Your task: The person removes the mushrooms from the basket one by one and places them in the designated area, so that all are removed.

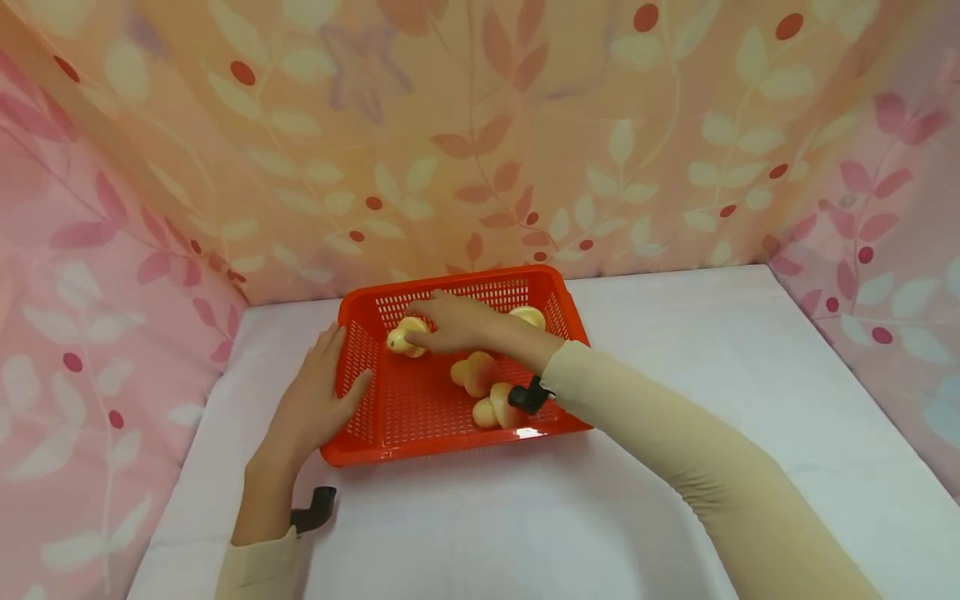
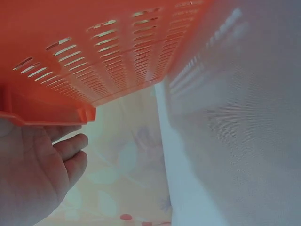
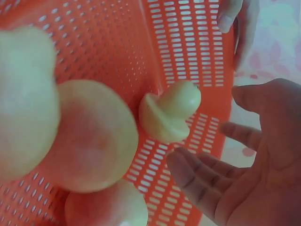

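Observation:
A red plastic basket (image 1: pixel 450 448) with slotted walls stands on the white-covered table. My left hand (image 1: pixel 318 396) grips its left rim, thumb on the inner side and fingers outside; in the left wrist view those fingers (image 2: pixel 75 150) lie just under the rim. My right hand (image 1: pixel 457 323) reaches into the basket above a pale yellow toy mushroom (image 1: pixel 401 340) near the left wall. In the right wrist view, its fingers (image 3: pixel 181 167) are spread and a gap separates them from that mushroom (image 3: pixel 164 113). Nothing is in the right palm.
Two more mushrooms, a middle one (image 1: pixel 476 373) and a front one (image 1: pixel 491 408), lie in the basket under my right forearm. Another mushroom (image 1: pixel 528 317) lies at the back right, partly hidden by the arm. Floral curtains (image 1: pixel 480 150) close off the back and sides of the table (image 1: pixel 465 533).

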Motion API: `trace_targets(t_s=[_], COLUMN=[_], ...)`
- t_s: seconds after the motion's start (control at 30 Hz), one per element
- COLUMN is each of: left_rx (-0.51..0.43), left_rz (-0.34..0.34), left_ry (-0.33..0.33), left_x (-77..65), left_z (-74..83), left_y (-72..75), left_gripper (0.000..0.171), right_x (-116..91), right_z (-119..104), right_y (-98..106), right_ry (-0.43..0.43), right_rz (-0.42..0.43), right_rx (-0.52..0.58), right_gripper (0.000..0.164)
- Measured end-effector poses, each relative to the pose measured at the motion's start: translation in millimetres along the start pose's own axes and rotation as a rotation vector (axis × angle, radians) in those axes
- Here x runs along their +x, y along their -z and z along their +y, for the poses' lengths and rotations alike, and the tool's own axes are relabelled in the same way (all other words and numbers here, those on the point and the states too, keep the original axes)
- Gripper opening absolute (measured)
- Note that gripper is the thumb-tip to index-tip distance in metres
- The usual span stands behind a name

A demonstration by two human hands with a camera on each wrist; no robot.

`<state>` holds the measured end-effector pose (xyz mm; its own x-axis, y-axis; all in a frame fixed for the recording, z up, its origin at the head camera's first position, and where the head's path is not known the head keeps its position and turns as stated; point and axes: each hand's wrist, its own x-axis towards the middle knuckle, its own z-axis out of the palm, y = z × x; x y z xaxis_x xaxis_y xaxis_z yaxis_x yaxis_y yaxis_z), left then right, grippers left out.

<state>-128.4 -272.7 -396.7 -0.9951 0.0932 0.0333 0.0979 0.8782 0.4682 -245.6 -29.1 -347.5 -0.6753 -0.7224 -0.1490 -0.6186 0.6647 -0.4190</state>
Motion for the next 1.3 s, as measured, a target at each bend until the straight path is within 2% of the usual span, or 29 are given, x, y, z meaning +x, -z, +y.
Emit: trace_targets(t_s=[0.1,0.23,0.37,0.53,0.67,0.93,1.03,1.17,1.3], left_rx=[0.0,-0.001,0.001,-0.002,-0.004,-0.017,-0.02,-0.013,-0.019], left_rz=[-0.008,-0.008,-0.004,-0.006,0.001,-0.013,-0.01,-0.012,-0.005], left_ry=[0.006,0.016,0.017,0.024,0.027,0.038,0.037,0.035,0.029], left_x=[-3.3,-4.1,-4.3,-4.9,-4.4,-3.8,-3.4,-2.9,-3.7], left_z=[0.3,0.1,-1.3,-1.4,-0.9,-2.2,-1.6,-1.4,-0.3], left_y=[-1.4,-1.5,-2.5,-3.7,-3.9,-6.3,-6.3,-5.5,-4.2], left_gripper=[0.087,0.088,0.088,0.088,0.088,0.088,0.088,0.089,0.088], right_x=[7.5,18.0,28.5,38.8,43.3,41.2,37.6,32.9,30.3], right_z=[-5.7,-15.8,-23.6,-25.2,-23.1,-21.1,-22.5,-24.9,-26.9], right_y=[-5.9,-11.0,-18.3,-29.8,-36.4,-39.3,-36.9,-34.0,-32.9], right_ry=[-0.022,-0.065,-0.128,-0.21,-0.235,-0.23,-0.208,-0.172,-0.122], right_rz=[-0.032,-0.022,-0.013,0.039,0.081,0.071,0.034,-0.026,-0.057], right_rx=[-0.014,-0.04,-0.037,-0.044,-0.078,-0.09,-0.073,-0.04,0.003], right_gripper=[0.056,0.056,0.062,0.07,0.071,0.059,0.061,0.077,0.07])
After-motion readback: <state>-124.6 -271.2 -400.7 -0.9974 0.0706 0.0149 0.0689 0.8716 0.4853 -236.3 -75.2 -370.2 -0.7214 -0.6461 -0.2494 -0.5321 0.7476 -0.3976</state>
